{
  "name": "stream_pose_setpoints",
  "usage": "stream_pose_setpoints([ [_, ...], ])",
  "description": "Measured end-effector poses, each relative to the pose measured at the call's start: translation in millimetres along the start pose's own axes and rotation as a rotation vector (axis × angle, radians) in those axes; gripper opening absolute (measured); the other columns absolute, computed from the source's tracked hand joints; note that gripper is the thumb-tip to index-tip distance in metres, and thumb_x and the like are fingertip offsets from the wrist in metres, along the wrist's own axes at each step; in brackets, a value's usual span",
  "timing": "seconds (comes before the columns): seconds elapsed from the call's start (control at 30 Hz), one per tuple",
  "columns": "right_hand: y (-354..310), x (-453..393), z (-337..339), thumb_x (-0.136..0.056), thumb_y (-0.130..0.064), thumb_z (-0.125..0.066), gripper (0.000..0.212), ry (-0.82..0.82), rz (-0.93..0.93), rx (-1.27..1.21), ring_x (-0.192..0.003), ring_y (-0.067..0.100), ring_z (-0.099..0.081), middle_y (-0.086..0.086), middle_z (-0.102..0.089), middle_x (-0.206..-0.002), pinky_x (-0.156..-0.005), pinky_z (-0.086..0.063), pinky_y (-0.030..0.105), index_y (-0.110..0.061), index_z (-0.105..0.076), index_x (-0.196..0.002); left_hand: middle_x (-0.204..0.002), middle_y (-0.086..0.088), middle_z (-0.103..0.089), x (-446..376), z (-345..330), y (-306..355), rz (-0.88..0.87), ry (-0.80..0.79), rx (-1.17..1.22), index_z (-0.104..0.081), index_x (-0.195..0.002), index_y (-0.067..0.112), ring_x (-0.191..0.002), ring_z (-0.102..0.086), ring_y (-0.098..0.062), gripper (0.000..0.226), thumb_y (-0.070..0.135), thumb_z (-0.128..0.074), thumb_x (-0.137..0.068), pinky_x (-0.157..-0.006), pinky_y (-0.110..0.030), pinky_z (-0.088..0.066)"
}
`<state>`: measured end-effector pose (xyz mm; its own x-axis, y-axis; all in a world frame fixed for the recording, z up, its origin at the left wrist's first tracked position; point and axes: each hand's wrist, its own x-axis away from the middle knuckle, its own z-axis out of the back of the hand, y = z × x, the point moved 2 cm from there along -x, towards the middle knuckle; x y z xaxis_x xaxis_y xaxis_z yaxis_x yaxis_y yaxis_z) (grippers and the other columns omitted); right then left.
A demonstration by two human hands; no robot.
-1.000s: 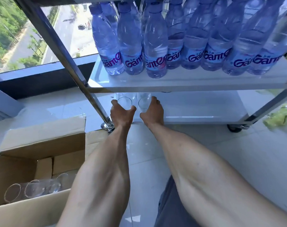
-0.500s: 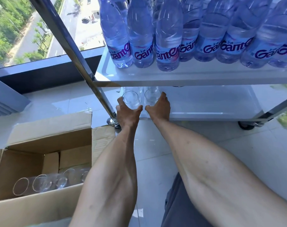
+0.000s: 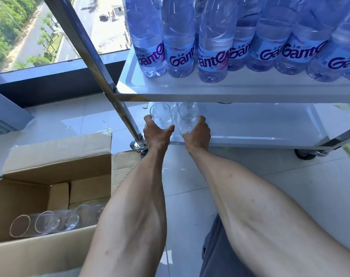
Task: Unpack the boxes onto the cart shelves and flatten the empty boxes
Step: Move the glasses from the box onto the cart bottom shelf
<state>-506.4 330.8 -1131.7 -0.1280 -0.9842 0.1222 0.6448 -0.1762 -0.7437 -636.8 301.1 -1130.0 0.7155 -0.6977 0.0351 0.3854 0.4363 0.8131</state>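
Observation:
My left hand (image 3: 157, 134) grips a clear drinking glass (image 3: 161, 114) at the front left of the cart's lower white shelf (image 3: 260, 126). Beside it, my right hand (image 3: 197, 135) grips a second clear glass (image 3: 188, 116). Both glasses stand upright and close together over the shelf's front edge. An open cardboard box (image 3: 50, 170) sits on the floor at the lower left. Several more glasses (image 3: 46, 222) lie on their sides inside it.
The upper shelf (image 3: 230, 90) carries several water bottles (image 3: 180, 37) with blue labels. A slanted chrome cart post (image 3: 94, 62) runs down to a caster (image 3: 138, 145) just left of my left hand. Another caster (image 3: 308, 153) stands at the right. White tiled floor lies below.
My view has moved closer and the cart looks larger. Both hands stay around the two glasses at the lower shelf's front edge, shifted slightly toward me.

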Motion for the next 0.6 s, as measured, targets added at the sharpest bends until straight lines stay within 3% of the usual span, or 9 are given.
stream_pose_setpoints([
  [0.23, -3.6, -8.5, -4.2, -0.078, -0.01, -0.074, 0.065, -0.024, 0.0, 0.004, -0.114, 0.031, -0.056, 0.013, -0.059, -0.122, -0.09, -0.044, 0.034, -0.011, -0.042, -0.135, -0.12, -0.011, -0.062, -11.4, -4.7, -0.6, 0.001, -0.003, 0.003, -0.043, -0.128, 0.013, -0.107, -0.06, -0.027, 0.075, 0.031, -0.086, -0.069, -0.08, -0.025, -0.041],
  [0.4, -4.1, -16.1, -6.9, -0.079, -0.008, -0.074, 0.068, -0.019, 0.009, 0.016, -0.118, 0.031, -0.056, 0.012, -0.058, -0.126, -0.094, -0.044, 0.034, -0.011, -0.04, -0.138, -0.117, -0.011, -0.062, -20.0, -9.2, -0.5, -0.014, -0.009, -0.004, -0.041, -0.125, 0.013, -0.105, -0.06, -0.027, 0.075, 0.032, -0.088, -0.069, -0.078, -0.026, -0.041],
  [0.6, -4.5, -22.0, -10.5, -0.078, -0.01, -0.077, 0.071, -0.013, 0.035, 0.014, -0.12, 0.029, -0.056, 0.012, -0.058, -0.13, -0.098, -0.044, 0.034, -0.011, -0.04, -0.139, -0.125, -0.012, -0.062, -27.1, -13.8, -2.5, -0.025, -0.007, -0.012, -0.04, -0.13, 0.014, -0.115, -0.059, -0.029, 0.08, 0.035, -0.088, -0.07, -0.088, -0.03, -0.046],
])
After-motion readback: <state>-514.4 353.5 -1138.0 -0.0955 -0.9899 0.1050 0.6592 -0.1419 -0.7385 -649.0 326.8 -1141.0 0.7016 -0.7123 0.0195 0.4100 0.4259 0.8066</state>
